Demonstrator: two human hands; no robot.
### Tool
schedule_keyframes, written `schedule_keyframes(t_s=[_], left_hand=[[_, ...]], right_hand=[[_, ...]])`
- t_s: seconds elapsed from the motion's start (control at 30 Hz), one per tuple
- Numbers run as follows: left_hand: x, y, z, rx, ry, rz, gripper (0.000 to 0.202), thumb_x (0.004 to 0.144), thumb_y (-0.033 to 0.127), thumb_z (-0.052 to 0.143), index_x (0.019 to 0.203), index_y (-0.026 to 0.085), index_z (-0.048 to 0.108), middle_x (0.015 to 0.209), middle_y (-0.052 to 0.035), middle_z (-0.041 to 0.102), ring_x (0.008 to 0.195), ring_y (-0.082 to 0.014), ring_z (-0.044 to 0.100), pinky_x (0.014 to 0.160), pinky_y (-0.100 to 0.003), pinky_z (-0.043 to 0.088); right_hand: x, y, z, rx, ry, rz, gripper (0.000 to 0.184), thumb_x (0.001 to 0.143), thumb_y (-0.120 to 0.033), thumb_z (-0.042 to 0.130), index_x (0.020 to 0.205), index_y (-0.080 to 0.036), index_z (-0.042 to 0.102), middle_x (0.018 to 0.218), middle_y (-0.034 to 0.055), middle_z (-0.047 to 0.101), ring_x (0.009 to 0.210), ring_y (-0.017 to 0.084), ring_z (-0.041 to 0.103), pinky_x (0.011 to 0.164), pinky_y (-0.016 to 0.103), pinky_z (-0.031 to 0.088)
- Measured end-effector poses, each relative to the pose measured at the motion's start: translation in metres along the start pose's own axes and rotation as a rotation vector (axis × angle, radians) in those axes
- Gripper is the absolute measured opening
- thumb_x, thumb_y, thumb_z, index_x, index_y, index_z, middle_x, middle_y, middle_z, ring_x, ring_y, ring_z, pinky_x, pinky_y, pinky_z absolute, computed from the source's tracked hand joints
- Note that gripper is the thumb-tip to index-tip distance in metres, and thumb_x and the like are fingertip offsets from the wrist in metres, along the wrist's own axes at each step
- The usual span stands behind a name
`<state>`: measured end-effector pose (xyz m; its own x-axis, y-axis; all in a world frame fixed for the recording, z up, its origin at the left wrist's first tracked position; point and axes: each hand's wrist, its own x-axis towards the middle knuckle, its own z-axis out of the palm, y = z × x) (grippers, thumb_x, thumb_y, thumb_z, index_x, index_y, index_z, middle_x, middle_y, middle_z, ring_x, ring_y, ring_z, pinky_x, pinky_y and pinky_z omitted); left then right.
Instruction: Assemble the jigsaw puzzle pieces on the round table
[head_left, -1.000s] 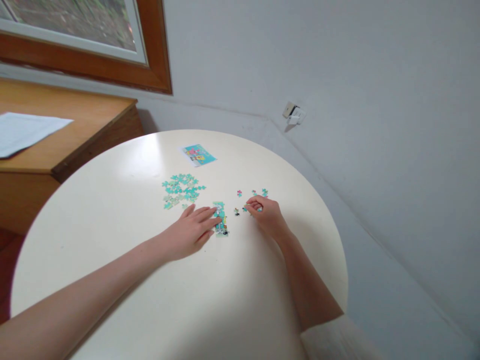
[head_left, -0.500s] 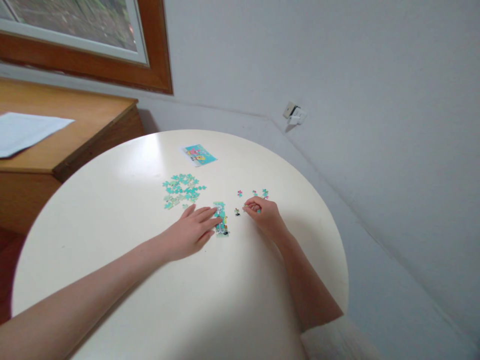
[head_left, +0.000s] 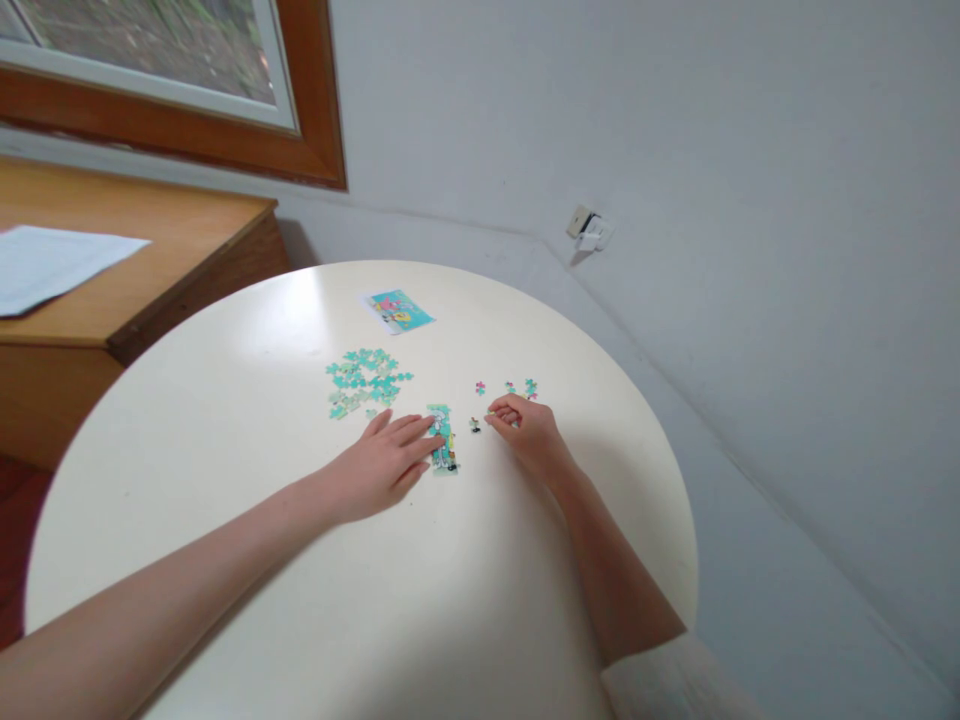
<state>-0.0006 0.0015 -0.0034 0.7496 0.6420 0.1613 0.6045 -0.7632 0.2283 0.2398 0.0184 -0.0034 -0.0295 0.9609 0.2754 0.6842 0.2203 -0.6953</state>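
Note:
My left hand point(head_left: 382, 458) lies flat on the round cream table point(head_left: 300, 560), fingers stretched out, fingertips resting on the edge of a small joined strip of puzzle pieces point(head_left: 442, 437). My right hand point(head_left: 525, 430) is curled just right of that strip, fingers pinched together over small loose pieces; what they grip is too small to make out. A single dark loose piece point(head_left: 474, 425) lies between the strip and my right hand. A heap of teal puzzle pieces point(head_left: 364, 379) sits just beyond my left hand.
A small picture card point(head_left: 397, 309) lies at the table's far side. A few pink and teal pieces point(head_left: 510, 386) lie beyond my right hand. A wooden desk point(head_left: 150, 260) with white paper point(head_left: 52, 262) stands left, under a window. Grey walls close in behind and right.
My right hand has crept slightly left toward the joined strip, covering the loose pieces it was beside. My left hand has stayed put.

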Motion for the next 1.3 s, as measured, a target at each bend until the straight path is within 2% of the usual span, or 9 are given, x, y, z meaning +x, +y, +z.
schedule_keyframes(t_s=[0.6,0.77,0.97,1.3], left_hand=[[0.000,0.001,0.000,-0.003,0.011,0.005,0.038,0.090,0.023,0.032,0.124,0.022,0.049,0.134,-0.0115,0.046,0.124,-0.0264,0.041,0.102,-0.055,0.027],[0.001,0.001,-0.001,0.019,-0.002,0.007,0.038,0.090,0.023,0.032,0.124,0.022,0.048,0.135,-0.0115,0.046,0.125,-0.0258,0.040,0.102,-0.055,0.027],[0.000,0.000,0.000,0.014,0.006,0.008,0.038,0.090,0.023,0.032,0.125,0.022,0.048,0.135,-0.0115,0.045,0.125,-0.0256,0.040,0.102,-0.055,0.027],[0.000,0.001,0.000,0.014,0.017,0.009,0.037,0.090,0.023,0.032,0.124,0.022,0.048,0.135,-0.0114,0.046,0.124,-0.0252,0.040,0.103,-0.054,0.027]], right_hand=[[-0.002,-0.003,0.004,-0.023,0.002,-0.050,0.013,0.072,-0.020,0.055,0.081,-0.020,0.064,0.074,0.0034,0.070,0.068,0.015,0.066,0.068,0.026,0.051],[-0.003,-0.008,0.007,-0.007,0.008,-0.115,0.014,0.073,-0.020,0.055,0.083,-0.020,0.065,0.074,0.0033,0.070,0.069,0.015,0.066,0.070,0.027,0.052],[-0.005,-0.013,0.012,0.026,-0.043,-0.191,0.013,0.074,-0.020,0.054,0.081,-0.020,0.064,0.077,0.0029,0.071,0.072,0.015,0.067,0.072,0.027,0.052],[-0.007,-0.015,0.013,0.066,-0.113,-0.206,0.012,0.075,-0.022,0.055,0.081,-0.020,0.065,0.079,0.0025,0.071,0.072,0.015,0.067,0.071,0.026,0.053]])
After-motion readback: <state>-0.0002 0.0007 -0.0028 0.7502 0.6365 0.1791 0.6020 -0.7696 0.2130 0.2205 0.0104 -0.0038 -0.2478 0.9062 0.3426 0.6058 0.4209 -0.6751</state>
